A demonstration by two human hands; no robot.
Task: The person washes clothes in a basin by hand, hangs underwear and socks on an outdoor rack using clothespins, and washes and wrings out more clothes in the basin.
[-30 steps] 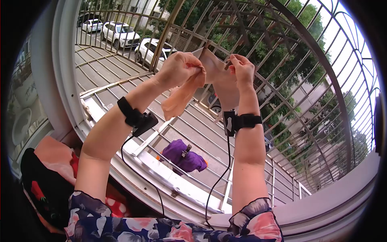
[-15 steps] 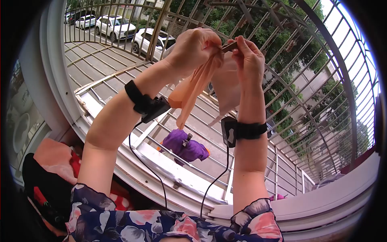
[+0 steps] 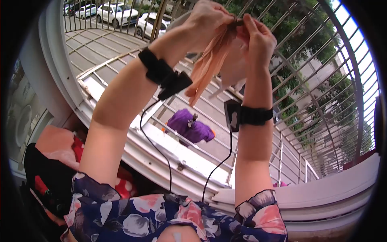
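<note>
Both hands are raised high, close together, outside the window. My left hand (image 3: 209,20) is closed on the top of a thin peach cloth (image 3: 207,66), which hangs down in folds. With fingers pinched, my right hand (image 3: 258,38) holds a small dark clip (image 3: 237,23) at the cloth's upper edge. A pale, sheer cloth (image 3: 234,68) hangs behind the peach one, between my hands. Below them a purple cloth (image 3: 187,126) is held by a metal clip (image 3: 193,120) on the rack bars.
Metal cage bars (image 3: 100,66) surround the window opening. The white window frame (image 3: 177,159) runs below my arms. Dark and peach clothes (image 3: 56,149) lie at the lower left. Cables hang from both wrist devices. Parked cars (image 3: 117,15) and trees (image 3: 294,44) stand beyond the bars.
Both hands have moved up and closer together, carrying the peach cloth upward and rightward to the clip. The view has shifted slightly, and the purple cloth appears higher.
</note>
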